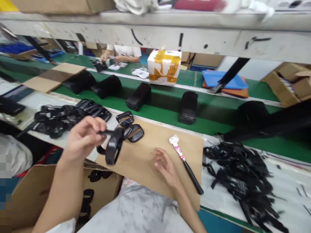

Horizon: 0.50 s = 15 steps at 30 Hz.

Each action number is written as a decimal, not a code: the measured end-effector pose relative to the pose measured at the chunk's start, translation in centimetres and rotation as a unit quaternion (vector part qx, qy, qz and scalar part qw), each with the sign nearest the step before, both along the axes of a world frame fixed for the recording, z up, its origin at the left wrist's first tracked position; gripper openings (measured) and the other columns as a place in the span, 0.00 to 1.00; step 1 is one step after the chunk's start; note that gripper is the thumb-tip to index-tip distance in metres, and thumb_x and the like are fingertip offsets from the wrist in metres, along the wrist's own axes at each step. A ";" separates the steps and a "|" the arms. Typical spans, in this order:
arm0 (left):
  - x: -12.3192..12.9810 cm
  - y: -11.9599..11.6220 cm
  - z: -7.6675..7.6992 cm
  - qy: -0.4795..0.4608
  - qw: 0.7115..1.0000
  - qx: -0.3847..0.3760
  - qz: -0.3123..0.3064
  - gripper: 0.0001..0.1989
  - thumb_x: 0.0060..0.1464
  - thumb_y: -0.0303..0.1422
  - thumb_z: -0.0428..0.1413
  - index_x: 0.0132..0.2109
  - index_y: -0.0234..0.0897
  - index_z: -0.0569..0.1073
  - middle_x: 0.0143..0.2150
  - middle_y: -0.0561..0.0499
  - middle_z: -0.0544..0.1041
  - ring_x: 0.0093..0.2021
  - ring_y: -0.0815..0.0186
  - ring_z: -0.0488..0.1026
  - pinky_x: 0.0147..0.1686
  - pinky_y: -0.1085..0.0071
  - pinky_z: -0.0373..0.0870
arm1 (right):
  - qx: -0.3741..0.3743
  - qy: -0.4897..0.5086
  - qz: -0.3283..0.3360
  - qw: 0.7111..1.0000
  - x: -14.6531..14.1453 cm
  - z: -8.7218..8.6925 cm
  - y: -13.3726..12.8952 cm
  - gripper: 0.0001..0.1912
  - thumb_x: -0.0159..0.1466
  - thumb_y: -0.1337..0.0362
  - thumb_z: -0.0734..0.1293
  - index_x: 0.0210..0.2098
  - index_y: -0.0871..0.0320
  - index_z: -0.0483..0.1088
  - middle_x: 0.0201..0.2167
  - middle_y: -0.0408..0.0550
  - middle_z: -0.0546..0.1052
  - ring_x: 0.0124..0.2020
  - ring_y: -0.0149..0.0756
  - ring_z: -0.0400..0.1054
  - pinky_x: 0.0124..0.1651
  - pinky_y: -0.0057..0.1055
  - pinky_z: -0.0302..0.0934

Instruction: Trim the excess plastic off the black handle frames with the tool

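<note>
My left hand [86, 137], fingers pinched together, holds a black plastic frame with a strap [113, 147] above the left edge of a cardboard sheet [148, 161]. My right hand [165, 166] hovers over or rests on that sheet, fingers apart and slightly curled, with nothing in it. Just right of it lies a hammer-like tool [188, 168] with a black handle and a head wrapped in white plastic with pink print. Several loose black frames [136, 133] sit at the sheet's upper left corner, partly behind the held piece.
Black frames [58, 118] are heaped at left, black straps [243, 178] at right. Several black pouch-like items [188, 106] stand along the green belt [162, 111]. An open carton [31, 194] is below left. Across the belt, a person's hands [119, 58] work near a taped box [164, 68].
</note>
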<state>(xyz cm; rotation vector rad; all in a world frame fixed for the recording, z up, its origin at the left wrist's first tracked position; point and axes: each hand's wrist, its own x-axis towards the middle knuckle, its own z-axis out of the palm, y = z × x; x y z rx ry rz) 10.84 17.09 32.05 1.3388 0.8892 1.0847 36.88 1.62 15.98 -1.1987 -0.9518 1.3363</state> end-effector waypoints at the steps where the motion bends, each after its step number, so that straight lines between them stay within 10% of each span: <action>1: 1.5 -1.1 -1.4 -0.035 0.996 -0.052 -0.058 0.13 0.42 0.29 0.67 0.31 0.43 0.70 0.33 0.52 0.68 0.23 0.72 0.62 0.16 0.76 0.53 | 0.024 0.044 0.028 0.998 0.2 1.0 -0.1 0.42 0.62 0.46 0.74 0.71 0.48 0.60 0.65 0.58 0.69 0.53 0.44 0.73 0.49 0.37 0.72; 4: 6.5 -3.9 -6.6 -0.101 0.959 -0.197 -0.177 0.14 0.43 0.34 0.70 0.31 0.42 0.70 0.32 0.53 0.69 0.19 0.77 0.55 0.14 0.78 0.49 | 0.057 0.115 0.080 0.988 0.6 3.3 -0.6 0.49 0.62 0.42 0.73 0.75 0.45 0.50 0.71 0.56 0.62 0.64 0.49 0.67 0.60 0.45 0.67; 8: 11.5 -6.3 -12.1 -0.058 0.965 -0.231 -0.107 0.14 0.50 0.39 0.69 0.43 0.45 0.77 0.46 0.50 0.78 0.40 0.66 0.77 0.35 0.73 0.75 | 0.009 0.007 -0.059 0.998 1.1 3.7 -1.1 0.25 0.69 0.49 0.68 0.61 0.51 0.69 0.61 0.51 0.74 0.63 0.44 0.68 0.67 0.41 0.61; 15: 14.7 -9.4 -16.6 -0.014 0.925 -0.362 -0.112 0.26 0.51 0.54 0.66 0.50 0.42 0.80 0.50 0.44 0.82 0.54 0.50 0.78 0.52 0.56 0.77 | 0.022 -0.180 -0.072 0.981 4.3 4.2 -1.0 0.19 0.74 0.54 0.61 0.60 0.55 0.71 0.56 0.51 0.78 0.54 0.40 0.74 0.59 0.35 0.68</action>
